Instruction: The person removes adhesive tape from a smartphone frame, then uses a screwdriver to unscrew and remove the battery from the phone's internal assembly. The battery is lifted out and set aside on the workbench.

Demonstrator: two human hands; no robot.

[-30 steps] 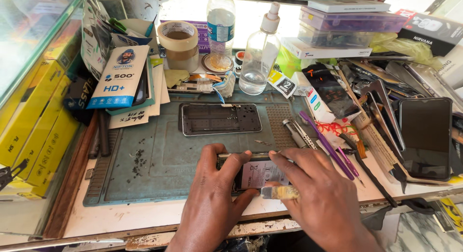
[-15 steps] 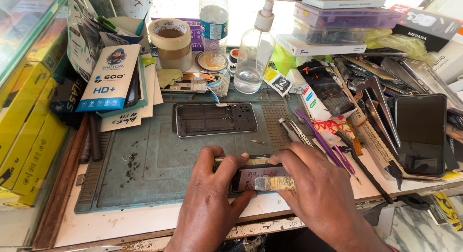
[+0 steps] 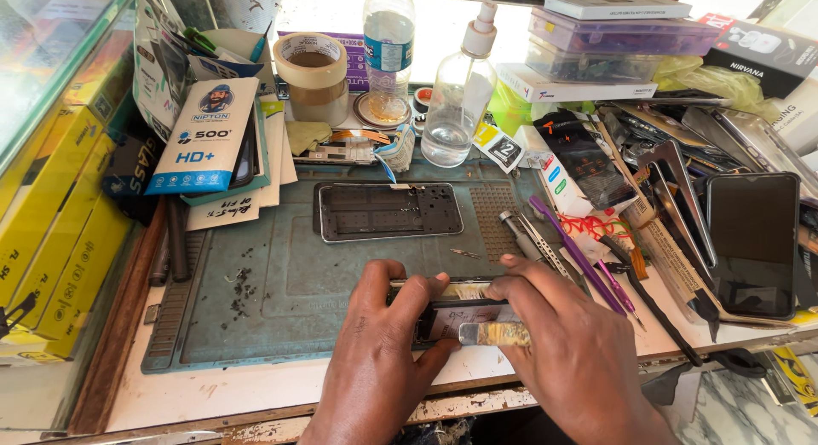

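Both hands (image 3: pixel 477 351) on opened phone (image 3: pixel 456 313)

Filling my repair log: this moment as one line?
left hand: steadies phone | right hand: presses flat tool on it | mat: phone frame

A worn wooden workbench (image 3: pixel 256 392) with a chipped white top carries a blue-green work mat (image 3: pixel 273 283). Bright daylight enters along the rear edge. A glass display case (image 3: pixel 43 61) stands at the left. Marbled floor (image 3: pixel 733 411) shows at lower right.
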